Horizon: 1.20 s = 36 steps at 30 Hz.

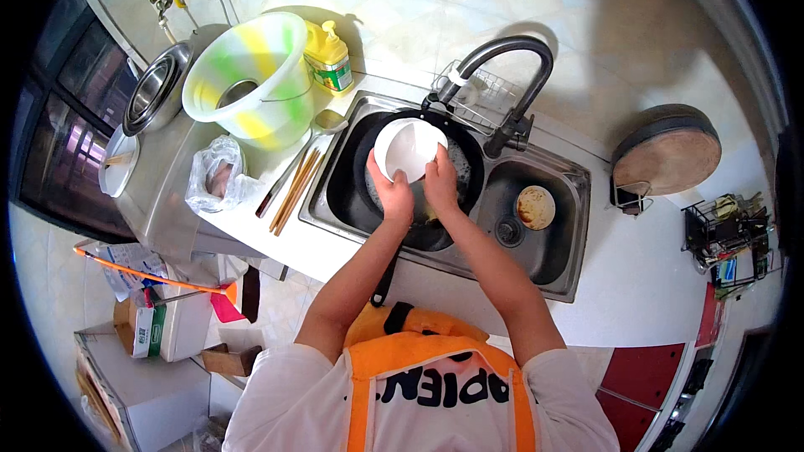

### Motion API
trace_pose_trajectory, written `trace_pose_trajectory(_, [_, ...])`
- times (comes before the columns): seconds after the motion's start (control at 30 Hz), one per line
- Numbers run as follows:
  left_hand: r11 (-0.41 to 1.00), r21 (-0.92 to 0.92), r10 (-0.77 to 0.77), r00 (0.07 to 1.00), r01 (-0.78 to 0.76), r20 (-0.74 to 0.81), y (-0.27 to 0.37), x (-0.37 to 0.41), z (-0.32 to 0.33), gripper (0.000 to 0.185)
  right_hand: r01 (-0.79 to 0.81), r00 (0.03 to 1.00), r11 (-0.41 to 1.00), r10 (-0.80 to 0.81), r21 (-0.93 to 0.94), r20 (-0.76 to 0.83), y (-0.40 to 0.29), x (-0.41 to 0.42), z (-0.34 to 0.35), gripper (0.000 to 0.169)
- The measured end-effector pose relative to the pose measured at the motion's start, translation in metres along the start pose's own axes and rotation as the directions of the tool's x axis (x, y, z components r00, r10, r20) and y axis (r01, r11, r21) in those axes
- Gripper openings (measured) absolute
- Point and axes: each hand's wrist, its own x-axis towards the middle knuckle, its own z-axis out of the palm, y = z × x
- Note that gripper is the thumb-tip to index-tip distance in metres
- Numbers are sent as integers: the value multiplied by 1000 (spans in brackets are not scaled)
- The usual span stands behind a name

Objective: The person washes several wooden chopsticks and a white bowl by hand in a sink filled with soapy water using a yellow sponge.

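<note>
Both hands hold a white bowl (407, 147) tilted over a dark wok (363, 166); whether a second bowl is nested against it I cannot tell. My left hand (394, 193) grips the near left rim, thumb on the inside. On the right rim is my right hand (441, 183), its fingers closed around the edge. The wok rests in the left basin of a steel double sink (581, 226), with suds in it and its handle (385, 279) over the front edge. In the right basin, a small bowl (536, 208) with brown residue lies near the drain (509, 231).
A black faucet (541, 69) arches behind the sink. Left are wooden chopsticks (296, 193), a long-handled ladle (330, 121), a plastic bag (220, 176), a striped bucket (251, 100) and a yellow pump bottle (331, 63). A round chopping board (667, 157) stands right.
</note>
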Motion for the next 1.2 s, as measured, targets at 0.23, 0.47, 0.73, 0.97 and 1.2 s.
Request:
trace_pose_trajectory(0.23, [998, 16, 58, 998, -58, 19, -7, 3, 2, 68, 4, 998, 995, -10, -96, -68, -1, 2, 5, 33])
trace_pose_trajectory(0.47, [991, 90, 94, 995, -97, 40, -1, 2, 5, 68, -36, 997, 999, 36, 6, -61, 18, 10, 10, 29])
trace_pose_trajectory(0.73, [984, 137, 115, 993, -117, 26, -14, 6, 2, 66, -59, 997, 998, 58, -29, -49, 34, 15, 13, 17])
trace_pose_trajectory(0.97, [985, 145, -77, 993, 90, -94, -6, 31, -31, 66, -266, 863, 904, 378, -335, 334, 93, 17, -24, 35])
trace_pose_trajectory(1.2, [945, 9, -324, 943, 326, -74, -7, 29, -53, 61, 408, 633, 600, 357, -688, 687, 111, -25, -4, 59])
